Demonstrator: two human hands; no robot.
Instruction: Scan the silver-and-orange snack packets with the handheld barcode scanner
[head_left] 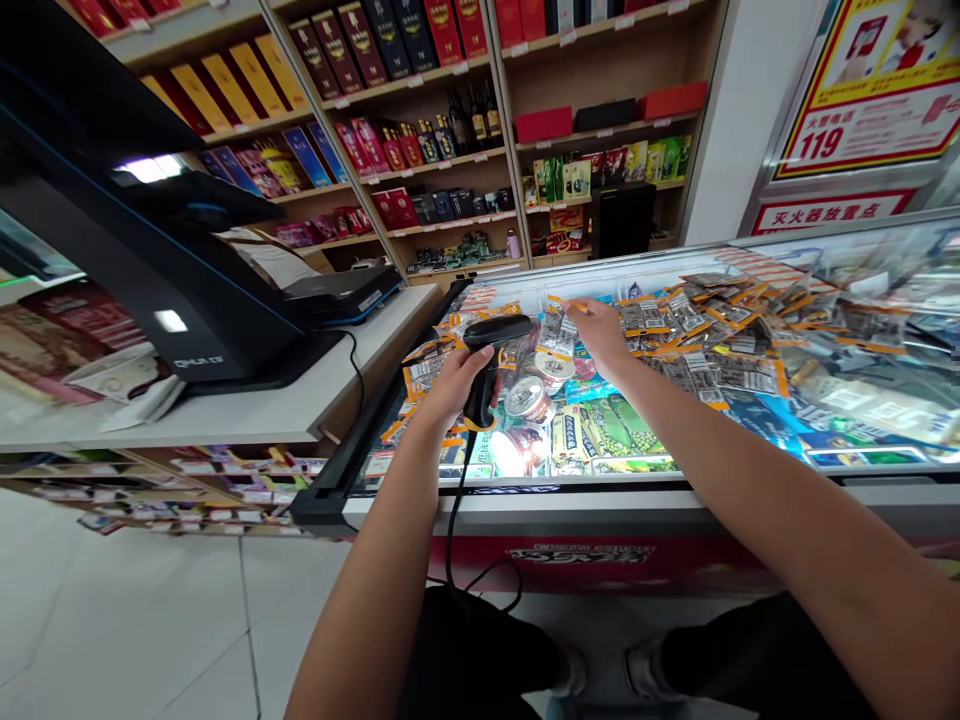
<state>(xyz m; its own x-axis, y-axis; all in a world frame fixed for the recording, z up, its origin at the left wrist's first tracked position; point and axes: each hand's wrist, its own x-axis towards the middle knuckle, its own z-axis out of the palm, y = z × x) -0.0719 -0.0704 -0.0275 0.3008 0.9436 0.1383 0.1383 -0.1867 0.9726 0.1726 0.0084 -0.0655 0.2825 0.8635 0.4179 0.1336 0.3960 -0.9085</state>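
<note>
My left hand (459, 382) is wrapped round the grip of a black barcode scanner (496, 332), its head pointing right and its cable hanging down over the freezer's front. My right hand (596, 328) pinches the upper edge of a small packet (556, 326) with orange edges and a printed label. The packet hangs upright in front of the scanner's head. Many similar orange-edged packets (686, 318) are heaped on the glass top to the right, and a smaller heap (426, 372) lies to the left. Round tubs (529, 400) and green bags (626, 425) show below the hands.
The chest freezer's front rim (600, 492) runs along my legs. At the left, a counter (300, 400) carries a black checkout terminal (217, 270). Shelves (420, 75) of boxes and bottles stand behind. The scanner's cable (453, 520) loops near my knees.
</note>
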